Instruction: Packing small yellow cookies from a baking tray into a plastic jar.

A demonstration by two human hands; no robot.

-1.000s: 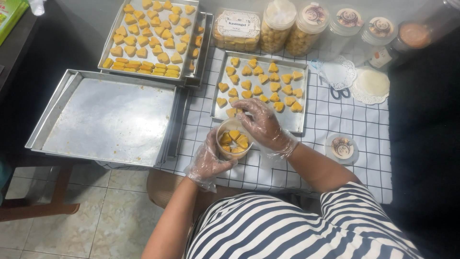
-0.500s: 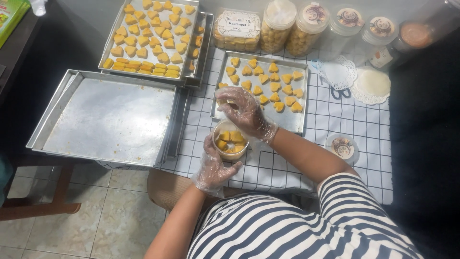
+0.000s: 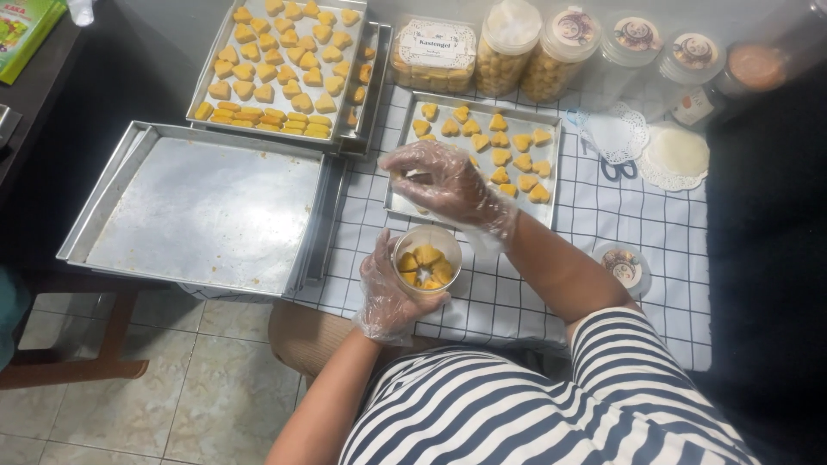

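Both hands wear clear plastic gloves. My left hand (image 3: 389, 291) grips a small round clear jar (image 3: 425, 259) partly filled with yellow-orange cookies, held over the checked cloth at the table's near edge. My right hand (image 3: 444, 181) reaches over the front left corner of a small metal tray (image 3: 551, 159) of heart-shaped cookies, fingers curled down on a cookie there. Whether it has lifted the cookie I cannot tell.
A large bare baking tray (image 3: 202, 207) lies at the left. Behind it sits a stacked tray (image 3: 284, 69) full of cookies. Filled lidded jars (image 3: 534, 52) line the back. Scissors (image 3: 616, 168), paper doilies (image 3: 676, 155) and a jar lid (image 3: 624, 267) lie at the right.
My right hand has left the jar and moved up to the small cookie tray. My left hand has kept the jar in place.
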